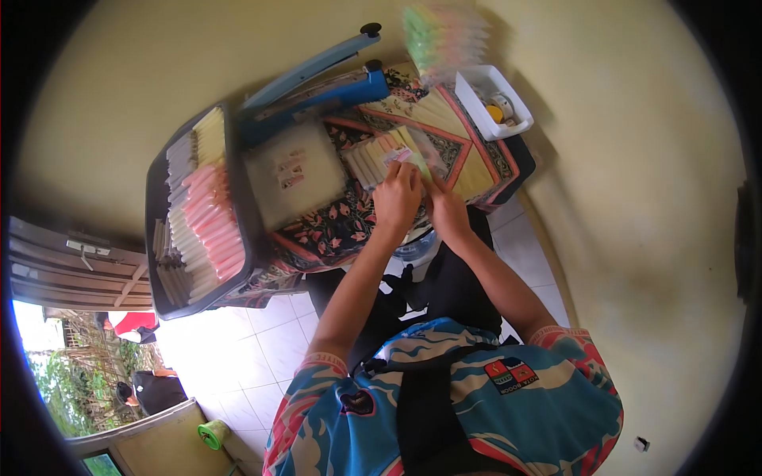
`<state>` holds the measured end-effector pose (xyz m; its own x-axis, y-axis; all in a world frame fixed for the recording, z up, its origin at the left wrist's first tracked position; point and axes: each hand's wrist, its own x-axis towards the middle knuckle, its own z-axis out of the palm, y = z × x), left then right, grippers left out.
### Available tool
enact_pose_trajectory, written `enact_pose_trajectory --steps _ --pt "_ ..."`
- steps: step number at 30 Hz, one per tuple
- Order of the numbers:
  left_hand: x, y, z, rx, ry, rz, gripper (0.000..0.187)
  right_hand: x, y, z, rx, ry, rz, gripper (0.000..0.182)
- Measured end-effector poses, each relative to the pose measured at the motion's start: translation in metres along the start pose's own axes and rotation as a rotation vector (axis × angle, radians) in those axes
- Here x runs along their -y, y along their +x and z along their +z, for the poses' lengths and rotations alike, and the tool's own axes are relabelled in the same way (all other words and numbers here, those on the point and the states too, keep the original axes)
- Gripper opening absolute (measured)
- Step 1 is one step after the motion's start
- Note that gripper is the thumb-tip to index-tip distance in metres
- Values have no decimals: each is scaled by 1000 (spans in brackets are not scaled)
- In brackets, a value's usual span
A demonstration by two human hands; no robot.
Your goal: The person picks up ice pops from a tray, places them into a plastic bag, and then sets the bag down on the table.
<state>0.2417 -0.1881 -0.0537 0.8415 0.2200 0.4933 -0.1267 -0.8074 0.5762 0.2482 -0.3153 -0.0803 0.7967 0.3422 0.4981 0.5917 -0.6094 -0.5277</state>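
Observation:
On the patterned tablecloth in front of me lies a clear plastic packet of pastel sticks, with a small printed label on it. My left hand is closed, its fingertips pressed at the packet's near edge by the label. My right hand has its fingers bent round the packet's right end, next to a pale green stick. To the left of the packet is a flat stack of clear plastic bags, with a few small labels on top.
A black tray at the left holds rows of pink, white, yellow and greyish sticks. Behind the bags stands a blue hand sealer. Filled packets are piled at the back, beside a white box with small jars. Two people appear outside the doorway.

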Motion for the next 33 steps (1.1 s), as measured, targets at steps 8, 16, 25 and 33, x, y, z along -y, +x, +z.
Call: enact_pose_trajectory --steps 8,16,25,33 --pt "1 0 1 22 -22 20 15 -26 27 29 85 -119 117 15" --pt "2 -7 2 42 -24 38 12 -23 30 21 56 -238 182 24" --pt "-2 -6 1 58 -44 -16 10 -36 38 39 165 -239 78 36" --pt "1 -4 -1 24 -77 19 10 -41 44 45 324 -312 -27 20"
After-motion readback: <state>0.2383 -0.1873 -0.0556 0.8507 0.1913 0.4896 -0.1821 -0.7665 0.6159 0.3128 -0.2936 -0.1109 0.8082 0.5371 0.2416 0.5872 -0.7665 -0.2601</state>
